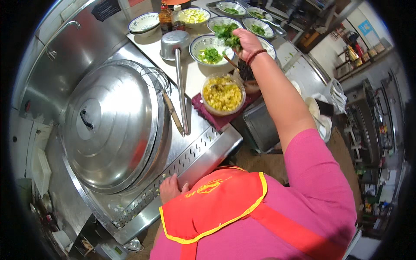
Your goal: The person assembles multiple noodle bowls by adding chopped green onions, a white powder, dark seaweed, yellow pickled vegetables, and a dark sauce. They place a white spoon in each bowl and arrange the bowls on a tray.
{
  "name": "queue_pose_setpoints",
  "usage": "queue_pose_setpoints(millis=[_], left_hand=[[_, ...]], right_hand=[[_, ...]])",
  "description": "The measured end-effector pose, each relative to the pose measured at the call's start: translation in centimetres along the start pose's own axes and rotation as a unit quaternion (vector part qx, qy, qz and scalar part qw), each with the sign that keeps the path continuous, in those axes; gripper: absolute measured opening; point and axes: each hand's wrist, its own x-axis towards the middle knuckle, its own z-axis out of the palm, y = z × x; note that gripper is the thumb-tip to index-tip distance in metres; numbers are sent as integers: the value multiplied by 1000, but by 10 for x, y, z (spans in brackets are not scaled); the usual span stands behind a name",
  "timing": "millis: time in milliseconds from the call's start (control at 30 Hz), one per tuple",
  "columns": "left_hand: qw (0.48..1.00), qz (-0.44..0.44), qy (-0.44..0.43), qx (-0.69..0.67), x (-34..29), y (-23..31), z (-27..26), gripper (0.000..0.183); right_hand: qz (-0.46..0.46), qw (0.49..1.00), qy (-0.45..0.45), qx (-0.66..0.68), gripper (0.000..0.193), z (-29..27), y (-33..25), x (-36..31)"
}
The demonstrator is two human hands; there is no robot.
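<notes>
My right hand (248,44) is closed on a bunch of leafy greens (226,34), reaching over the bowls on the white counter. Just below it, a patterned bowl (197,47) holds some chopped greens (210,56). Behind the bunch stands another such bowl (215,20), partly covered by the leaves. Nearer to me, a round tub (223,94) is filled with chopped yellow pickles, with a spoon handle (230,62) rising by its rim. My left hand (170,189) rests on the slotted metal edge of the stove, its thumb apart and nothing visible in it.
A big domed steel lid (115,125) covers the pot on the left. A long-handled pot ladle (175,45) and a wire skimmer (172,113) lie beside it. Two bottles (178,19) stand behind, near a bowl of yellow-green pieces (195,16). Further bowls (258,28) with greens line the back.
</notes>
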Motion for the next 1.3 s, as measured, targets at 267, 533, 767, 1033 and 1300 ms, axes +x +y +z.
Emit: queue_pose_setpoints(millis=[267,533,767,1033,1300], left_hand=[[999,-43,11,15,-2,-12,17,52],[989,36,72,122,10,-16,21,19],[986,-90,5,141,28,17,8,22],[986,-58,-67,140,-8,-30,31,32],[981,-51,-95,159,-21,-66,68,33]], right_hand=[[-130,748,-100,-643,33,11,73,125],[-38,922,-173,-346,29,-3,16,173],[-204,773,-32,-600,29,-26,12,245],[-252,844,56,-471,25,-62,14,281],[-200,648,127,-724,32,-161,-51,276]])
